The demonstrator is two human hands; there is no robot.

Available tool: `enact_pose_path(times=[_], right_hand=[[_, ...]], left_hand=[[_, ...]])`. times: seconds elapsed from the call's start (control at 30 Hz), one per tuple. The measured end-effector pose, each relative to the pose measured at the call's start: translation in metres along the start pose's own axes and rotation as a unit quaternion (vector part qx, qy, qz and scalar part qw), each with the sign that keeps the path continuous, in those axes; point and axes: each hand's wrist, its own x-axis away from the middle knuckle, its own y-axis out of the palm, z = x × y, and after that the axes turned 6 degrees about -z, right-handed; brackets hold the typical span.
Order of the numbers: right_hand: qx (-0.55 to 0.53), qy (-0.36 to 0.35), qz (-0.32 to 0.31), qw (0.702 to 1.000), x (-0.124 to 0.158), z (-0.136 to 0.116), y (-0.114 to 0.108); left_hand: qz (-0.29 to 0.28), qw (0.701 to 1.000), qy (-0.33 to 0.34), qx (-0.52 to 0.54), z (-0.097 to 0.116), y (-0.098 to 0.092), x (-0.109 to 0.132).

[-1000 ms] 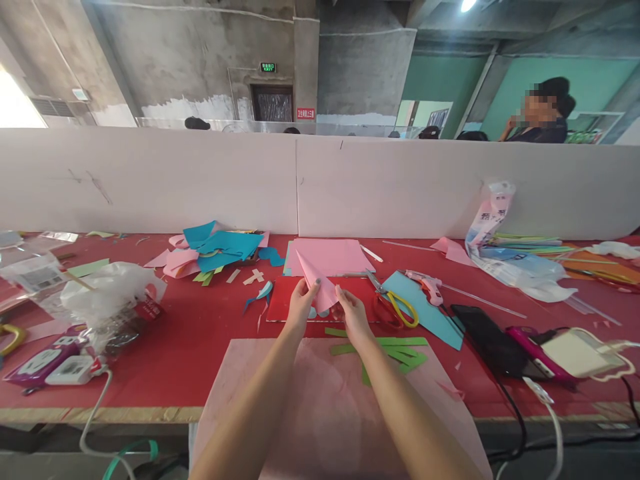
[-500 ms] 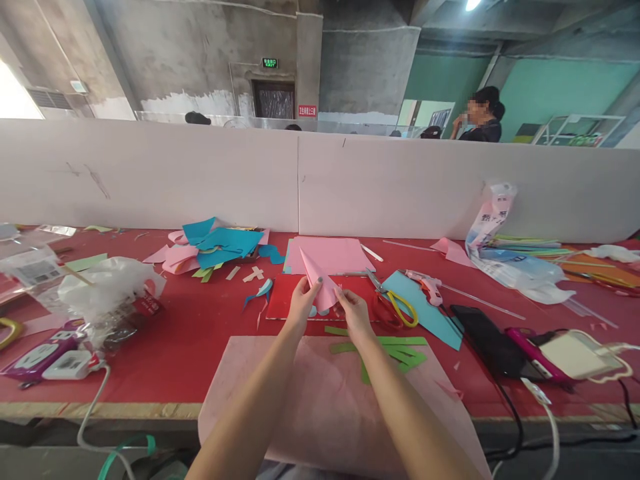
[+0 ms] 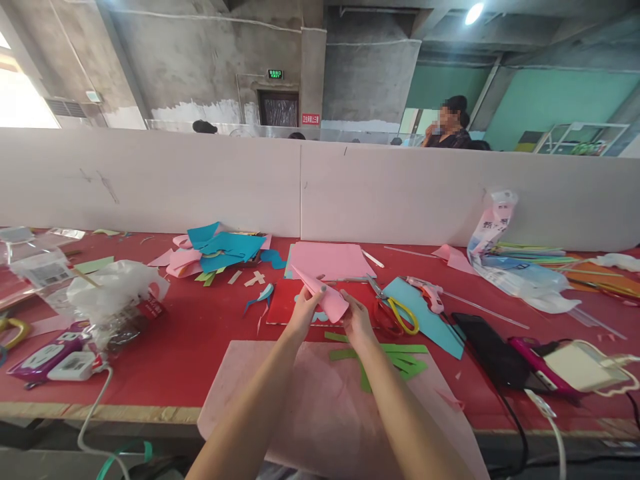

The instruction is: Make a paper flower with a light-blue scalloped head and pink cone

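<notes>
Between my hands is a pink paper cone [image 3: 327,301], its narrow tip pointing away to the upper left. My left hand [image 3: 304,313] is closed around its left side, thumb on top. At the wide end, the fingers of my right hand [image 3: 358,319] grip the paper's right edge. Beneath the cone lies a red sheet [image 3: 285,303] with pale blue shapes, partly covered by my hands. Behind it rests a flat stack of pink paper [image 3: 333,259]. Green paper strips [image 3: 405,360] lie on the pink board [image 3: 280,413] under my forearms.
Yellow-handled scissors [image 3: 400,315], a blue sheet [image 3: 440,327], a pink glue gun [image 3: 425,292] and a black phone [image 3: 487,347] sit to the right. Blue and pink scraps [image 3: 230,248] are heaped back left, near a plastic bag [image 3: 115,287]. A white partition [image 3: 225,187] borders the red table.
The cone has tilted further left and lower, its wide end swinging to the right. My right hand has shifted slightly right and down with it. The whole view has moved slightly.
</notes>
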Motion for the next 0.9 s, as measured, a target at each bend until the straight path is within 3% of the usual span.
enact_pose_path(times=[0.43, 0.77, 0.9], right_hand=[[0.056, 0.001, -0.083, 0.995, 0.011, -0.008, 0.009], [0.13, -0.025, -0.031, 0.991, 0.007, -0.002, 0.005], [0.113, -0.026, -0.029, 0.993, 0.008, -0.003, 0.007]], left_hand=[[0.056, 0.997, -0.015, 0.056, -0.005, -0.008, -0.006], [0.092, 0.993, 0.023, -0.073, -0.012, -0.009, -0.007], [0.113, 0.991, 0.016, -0.07, -0.015, -0.011, -0.01]])
